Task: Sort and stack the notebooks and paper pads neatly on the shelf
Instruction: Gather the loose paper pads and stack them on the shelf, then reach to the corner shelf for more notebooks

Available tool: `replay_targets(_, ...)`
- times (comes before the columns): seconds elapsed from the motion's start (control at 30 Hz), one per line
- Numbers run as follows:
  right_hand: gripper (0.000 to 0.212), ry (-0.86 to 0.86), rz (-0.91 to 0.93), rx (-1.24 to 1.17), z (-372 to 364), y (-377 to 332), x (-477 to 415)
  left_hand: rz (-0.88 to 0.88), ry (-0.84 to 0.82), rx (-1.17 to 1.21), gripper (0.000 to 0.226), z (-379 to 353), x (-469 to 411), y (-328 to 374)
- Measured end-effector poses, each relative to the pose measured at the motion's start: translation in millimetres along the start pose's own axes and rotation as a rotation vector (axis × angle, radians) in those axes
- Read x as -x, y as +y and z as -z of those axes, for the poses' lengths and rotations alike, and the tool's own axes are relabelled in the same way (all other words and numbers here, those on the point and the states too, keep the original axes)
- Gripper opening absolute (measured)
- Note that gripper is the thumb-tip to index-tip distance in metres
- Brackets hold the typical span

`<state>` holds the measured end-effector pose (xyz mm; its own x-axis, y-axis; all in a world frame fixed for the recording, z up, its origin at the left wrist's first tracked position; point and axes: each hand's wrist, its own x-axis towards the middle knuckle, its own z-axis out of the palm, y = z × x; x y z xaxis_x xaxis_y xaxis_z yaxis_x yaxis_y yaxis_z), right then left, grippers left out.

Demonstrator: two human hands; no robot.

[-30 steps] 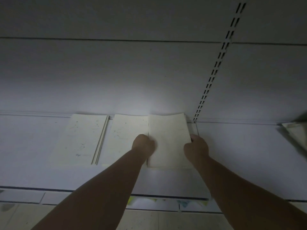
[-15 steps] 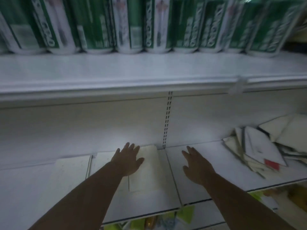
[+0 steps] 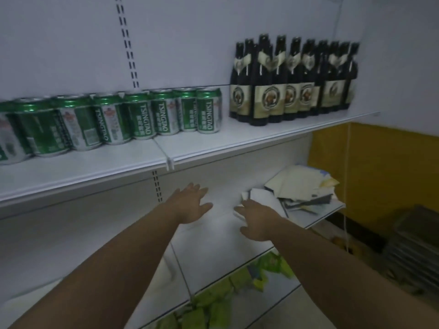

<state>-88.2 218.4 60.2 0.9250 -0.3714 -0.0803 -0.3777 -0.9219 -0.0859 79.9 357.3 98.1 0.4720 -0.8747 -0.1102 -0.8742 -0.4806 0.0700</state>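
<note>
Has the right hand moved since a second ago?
Yes, rightward: the right hand gripped a pad by the slotted upright then; now it is well right of that upright, open, at the loose notebook pile.

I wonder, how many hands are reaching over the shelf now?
2. The left hand is spread above the middle shelf; the right hand, also open, is beside the messy paper pile at that shelf's right end.
</note>
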Motion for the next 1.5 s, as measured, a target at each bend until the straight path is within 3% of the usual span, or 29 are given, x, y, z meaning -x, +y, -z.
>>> replay_targets(0.17, 0.068, 0.017, 0.014, 0.069, 22, 80, 39, 0.063, 0.014, -0.010, 0.065, 13, -17, 72)
replay_targets(0.4, 0.068, 0.030, -0.018, 0.039, 34, 166, 55, 0.012, 0.054, -0.089, 0.062, 3, -37, 155)
replay_targets(0.57, 0.065, 0.020, -0.037, -0.003, 27, 203, 34, 0.059, 0.012, -0.178, 0.062, -12, -56, 153)
replay_targets(0.8, 0.059, -0.108, -0.033, 0.020, -10, 247, -33, 0.100, -0.020, -0.036, 0.061, -45, -139, 131)
replay_targets(1.1, 0.061, -0.333, -0.066, 0.008, -72, 313, -91, 0.132, -0.214, 0.123, 0.063, -123, -247, 132)
replay_targets(1.27, 0.051, -0.321, -0.060, 0.027, -86, 324, -133, 0.203, -0.175, 0.241, 0.060, -140, -267, 133)
replay_targets(1.5, 0.066, -0.277, 0.060, 0.010, -137, 313, -203, 0.420, -0.054, 0.346, 0.056, -162, -271, 141)
